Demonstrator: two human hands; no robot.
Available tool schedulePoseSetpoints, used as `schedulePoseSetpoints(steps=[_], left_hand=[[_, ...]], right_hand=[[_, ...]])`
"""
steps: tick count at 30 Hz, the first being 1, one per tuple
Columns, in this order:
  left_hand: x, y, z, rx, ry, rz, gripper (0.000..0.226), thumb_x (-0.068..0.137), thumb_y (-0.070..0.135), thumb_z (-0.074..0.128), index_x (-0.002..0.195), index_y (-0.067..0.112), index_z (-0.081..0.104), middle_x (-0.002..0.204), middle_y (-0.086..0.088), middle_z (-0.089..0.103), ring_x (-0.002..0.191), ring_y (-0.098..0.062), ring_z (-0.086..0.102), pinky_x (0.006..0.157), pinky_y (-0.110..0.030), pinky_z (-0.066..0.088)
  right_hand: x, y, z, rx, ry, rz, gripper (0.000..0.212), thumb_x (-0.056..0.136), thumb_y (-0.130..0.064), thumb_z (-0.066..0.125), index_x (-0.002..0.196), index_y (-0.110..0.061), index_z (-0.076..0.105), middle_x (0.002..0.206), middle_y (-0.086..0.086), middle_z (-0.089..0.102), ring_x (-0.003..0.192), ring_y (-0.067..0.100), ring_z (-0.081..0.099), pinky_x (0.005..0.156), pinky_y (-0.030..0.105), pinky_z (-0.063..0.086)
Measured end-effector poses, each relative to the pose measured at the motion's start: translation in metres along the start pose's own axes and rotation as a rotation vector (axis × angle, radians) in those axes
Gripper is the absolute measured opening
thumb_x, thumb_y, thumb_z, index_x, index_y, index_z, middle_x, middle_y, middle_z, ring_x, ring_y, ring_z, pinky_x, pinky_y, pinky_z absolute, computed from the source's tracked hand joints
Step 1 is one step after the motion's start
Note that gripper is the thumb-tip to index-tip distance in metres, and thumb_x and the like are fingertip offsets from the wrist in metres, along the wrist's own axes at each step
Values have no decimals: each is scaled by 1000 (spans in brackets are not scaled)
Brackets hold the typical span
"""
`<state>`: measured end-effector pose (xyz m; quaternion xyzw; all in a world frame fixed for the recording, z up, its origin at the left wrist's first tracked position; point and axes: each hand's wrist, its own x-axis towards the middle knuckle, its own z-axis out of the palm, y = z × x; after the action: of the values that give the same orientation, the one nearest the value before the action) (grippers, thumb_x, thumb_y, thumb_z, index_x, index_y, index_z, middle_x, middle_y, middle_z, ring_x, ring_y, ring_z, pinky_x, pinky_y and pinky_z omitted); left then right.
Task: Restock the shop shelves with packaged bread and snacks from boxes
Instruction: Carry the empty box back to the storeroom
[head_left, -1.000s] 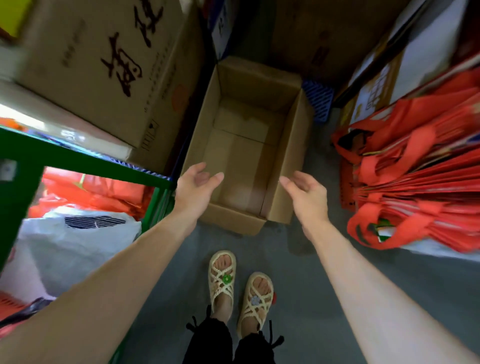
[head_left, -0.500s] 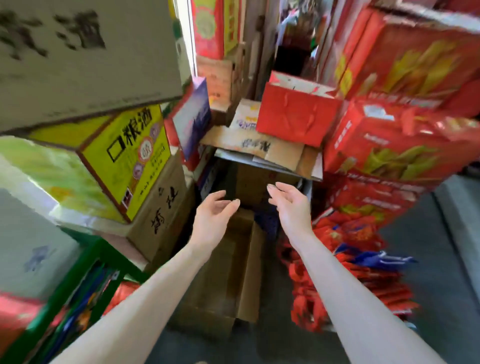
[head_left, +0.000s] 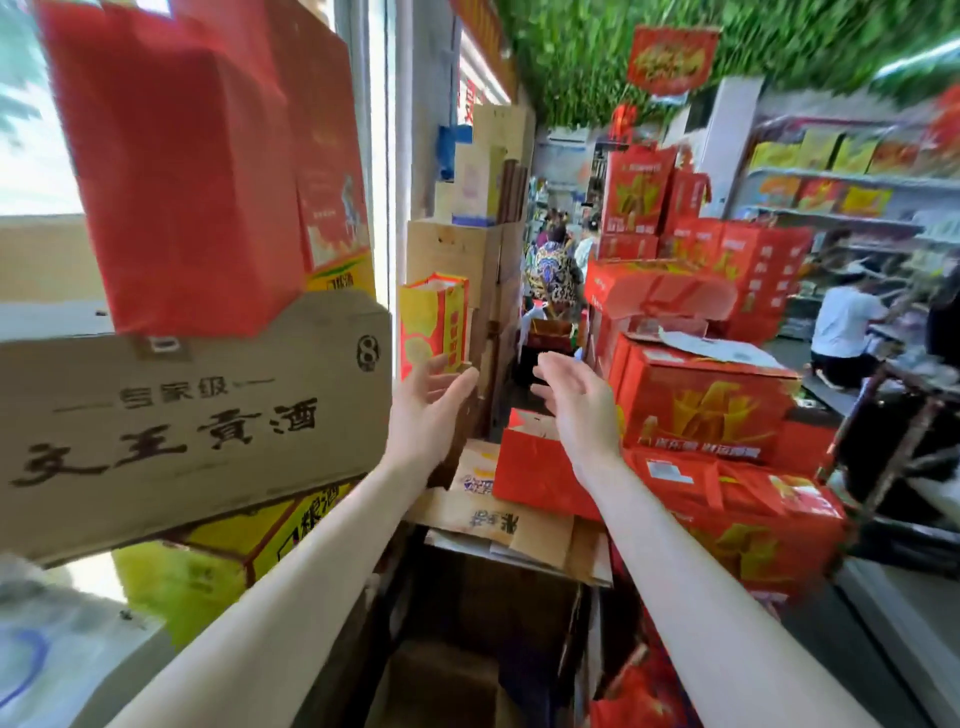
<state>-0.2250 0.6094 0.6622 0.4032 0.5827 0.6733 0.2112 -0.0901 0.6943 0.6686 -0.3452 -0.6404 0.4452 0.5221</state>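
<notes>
My left hand (head_left: 431, 402) and my right hand (head_left: 579, 402) are both stretched out in front of me, palms turned toward each other, fingers relaxed and holding nothing. They hover above a stack of flattened cardboard (head_left: 498, 519) and a red carton (head_left: 540, 470). The empty brown box (head_left: 441, 686) lies on the floor far below, at the bottom edge of the view. Shop shelves (head_left: 841, 202) with colourful packets stand at the far right.
A large brown carton with black characters (head_left: 192, 421) juts in at the left, a red bag (head_left: 187, 171) on top. Stacked red gift boxes (head_left: 701, 410) crowd the right. A narrow aisle (head_left: 550, 270) with people runs ahead; a person in white (head_left: 844, 332) crouches by the shelves.
The view has swung up from the empty box on the floor to the shop aisle. Both hands rose with it and stayed open and empty, close together.
</notes>
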Motion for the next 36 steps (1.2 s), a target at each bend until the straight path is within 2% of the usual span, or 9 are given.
schedulePoseSetpoints(steps=[4, 9, 12, 14, 16, 25, 28, 31, 36], left_hand=[[12, 38, -22, 28, 44, 102, 35, 91, 32, 65, 124, 22, 56, 101, 8, 65, 87, 3, 61, 61, -5, 46], [15, 71, -54, 115, 146, 205, 42, 92, 32, 64, 130, 17, 55, 98, 13, 63, 85, 8, 60, 61, -1, 44], [8, 85, -71, 183, 242, 255, 40, 91, 32, 65, 127, 18, 56, 97, 13, 64, 90, 4, 60, 62, -2, 44], [4, 92, -82, 234, 315, 281, 39, 90, 33, 66, 126, 19, 57, 97, 11, 65, 92, 0, 61, 65, -3, 44], [-12, 98, -85, 295, 465, 312, 41, 90, 34, 66, 127, 19, 57, 97, 10, 65, 90, 0, 61, 67, -3, 45], [-99, 116, -90, 459, 810, 291, 40, 88, 29, 67, 123, 13, 57, 97, 3, 69, 89, -8, 67, 75, -18, 54], [-146, 130, -95, 518, 969, 256, 30, 90, 25, 66, 118, 17, 58, 94, 7, 65, 86, 0, 62, 70, -7, 49], [-190, 142, -103, 586, 1076, 207, 37, 91, 29, 63, 125, 16, 56, 98, 6, 61, 86, 8, 56, 67, -2, 46], [-267, 168, -108, 682, 1277, 180, 42, 91, 30, 64, 127, 11, 56, 105, 2, 62, 92, -8, 60, 64, -3, 46]], right_hand=[[10, -32, 16, 47, -34, -84, 39, 89, -46, 62, 116, -18, 66, 115, 0, 69, 108, 17, 65, 100, 41, 49], [17, -61, 43, 115, -133, -187, 30, 93, -38, 59, 113, -15, 66, 106, -3, 69, 97, 2, 63, 85, 18, 52], [20, -70, 66, 183, -212, -222, 31, 93, -40, 60, 110, -15, 68, 108, 0, 70, 101, 11, 65, 95, 35, 51], [23, -77, 82, 226, -288, -211, 39, 87, -51, 62, 111, -20, 68, 110, -2, 70, 107, 14, 64, 99, 39, 49], [22, -82, 93, 243, -445, -241, 39, 89, -52, 60, 113, -22, 66, 109, -7, 69, 109, 11, 62, 100, 37, 48], [-18, -98, 110, 388, -786, -297, 38, 94, -42, 56, 121, -17, 62, 114, -3, 68, 105, 7, 63, 97, 30, 49], [-52, -110, 116, 453, -928, -250, 34, 94, -40, 57, 118, -17, 63, 104, -6, 70, 95, 6, 66, 92, 30, 51], [-91, -122, 124, 515, -1030, -212, 15, 94, -35, 59, 104, -25, 64, 94, -7, 70, 89, 11, 68, 88, 34, 52], [-160, -156, 125, 648, -1185, -193, 28, 95, -25, 58, 116, -7, 65, 103, 3, 68, 85, 5, 65, 83, 28, 53]])
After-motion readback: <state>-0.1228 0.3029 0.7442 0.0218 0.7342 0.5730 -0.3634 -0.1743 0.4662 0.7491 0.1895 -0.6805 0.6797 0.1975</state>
